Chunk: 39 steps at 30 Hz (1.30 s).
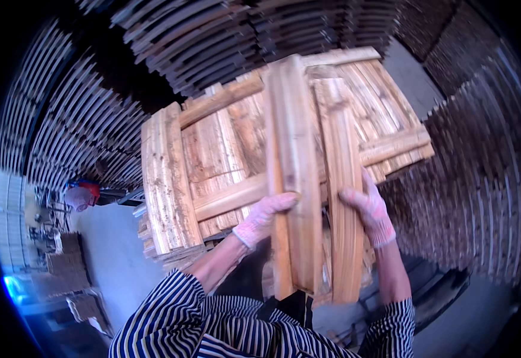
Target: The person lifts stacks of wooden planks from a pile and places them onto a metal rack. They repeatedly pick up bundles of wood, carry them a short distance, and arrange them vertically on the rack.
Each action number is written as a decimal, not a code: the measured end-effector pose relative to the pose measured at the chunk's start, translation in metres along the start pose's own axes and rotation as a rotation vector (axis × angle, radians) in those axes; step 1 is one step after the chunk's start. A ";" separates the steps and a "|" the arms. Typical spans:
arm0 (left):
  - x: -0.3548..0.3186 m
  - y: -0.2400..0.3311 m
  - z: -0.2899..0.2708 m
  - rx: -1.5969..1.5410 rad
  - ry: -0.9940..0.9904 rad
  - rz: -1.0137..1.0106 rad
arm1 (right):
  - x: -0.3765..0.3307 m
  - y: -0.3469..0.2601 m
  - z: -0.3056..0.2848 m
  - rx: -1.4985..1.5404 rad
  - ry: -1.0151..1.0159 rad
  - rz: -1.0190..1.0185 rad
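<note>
My left hand (263, 218), in a pale pink-and-white glove, is closed on the left edge of some long wooden boards (300, 179) that stand out toward me, its thumb lying over the face. From the other side my right hand (371, 209), gloved alike, grips another wooden board (345, 197), its thumb on the front face. A dark gap runs between the two groups of boards at their near ends. Behind and under them lies a wide pile of boards (204, 146), some laid lengthwise and some across. Most fingers are hidden behind the wood.
Tall stacks of slats rise at the left (81, 113), at the back (195, 45) and at the right (463, 179). Another person in red (91, 192) is at the far left. Grey floor (114, 256) shows left of the pile, with lower brown stacks (66, 268) beyond.
</note>
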<state>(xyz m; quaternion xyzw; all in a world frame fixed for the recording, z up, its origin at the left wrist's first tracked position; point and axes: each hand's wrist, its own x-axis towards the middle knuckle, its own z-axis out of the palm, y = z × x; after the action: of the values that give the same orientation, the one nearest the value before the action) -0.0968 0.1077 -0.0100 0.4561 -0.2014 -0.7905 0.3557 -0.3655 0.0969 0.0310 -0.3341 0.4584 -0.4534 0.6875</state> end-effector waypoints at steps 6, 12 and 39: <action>-0.046 0.073 -0.068 -0.191 0.261 0.209 | 0.192 -0.018 -0.014 -0.733 0.078 -0.185; -0.089 0.136 -0.172 -0.026 0.473 0.350 | 0.202 -0.008 0.057 -1.584 0.367 -0.133; -0.085 0.126 -0.266 -0.130 0.381 0.450 | 0.141 0.109 0.388 -0.926 -0.263 -0.209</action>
<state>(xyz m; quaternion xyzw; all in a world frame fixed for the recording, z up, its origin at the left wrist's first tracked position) 0.2086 0.0887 -0.0135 0.5165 -0.1761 -0.6033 0.5816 0.0547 0.0228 0.0280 -0.7031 0.4853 -0.2226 0.4697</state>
